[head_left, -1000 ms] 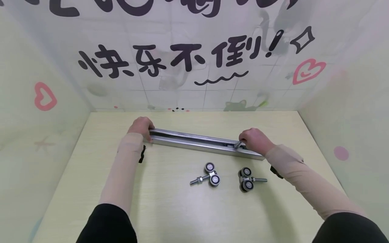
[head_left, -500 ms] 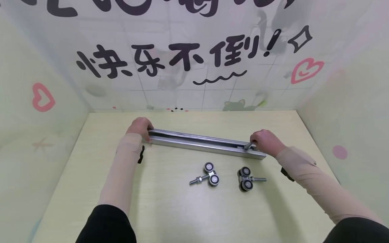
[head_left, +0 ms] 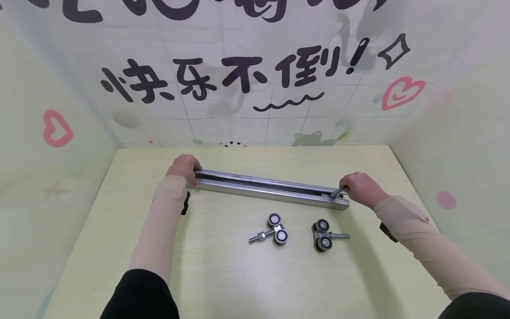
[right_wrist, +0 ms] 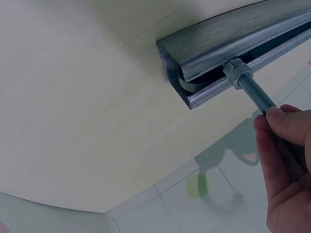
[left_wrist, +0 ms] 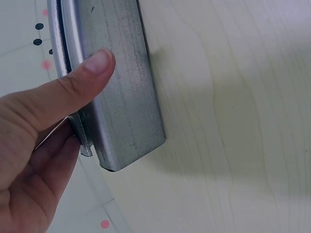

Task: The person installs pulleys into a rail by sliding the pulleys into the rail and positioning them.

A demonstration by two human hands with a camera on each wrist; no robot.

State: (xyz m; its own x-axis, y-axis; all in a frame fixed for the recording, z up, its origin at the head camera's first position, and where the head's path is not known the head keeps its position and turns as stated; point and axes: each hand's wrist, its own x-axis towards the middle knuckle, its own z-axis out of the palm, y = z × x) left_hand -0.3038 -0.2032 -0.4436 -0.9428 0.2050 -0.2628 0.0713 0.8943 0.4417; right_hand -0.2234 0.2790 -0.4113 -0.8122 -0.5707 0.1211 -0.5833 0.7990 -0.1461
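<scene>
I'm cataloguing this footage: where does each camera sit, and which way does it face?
Head: on the head, facing forward and down: table, metal rail, two roller trolleys; left hand, right hand, sleeves show.
Left wrist: on that wrist, facing one rail end; part of the left hand shows.
Right wrist: on that wrist, facing the other rail end and threaded bolt; part of the right hand shows.
Head and right wrist share the bolt, pinched by the right hand.
</scene>
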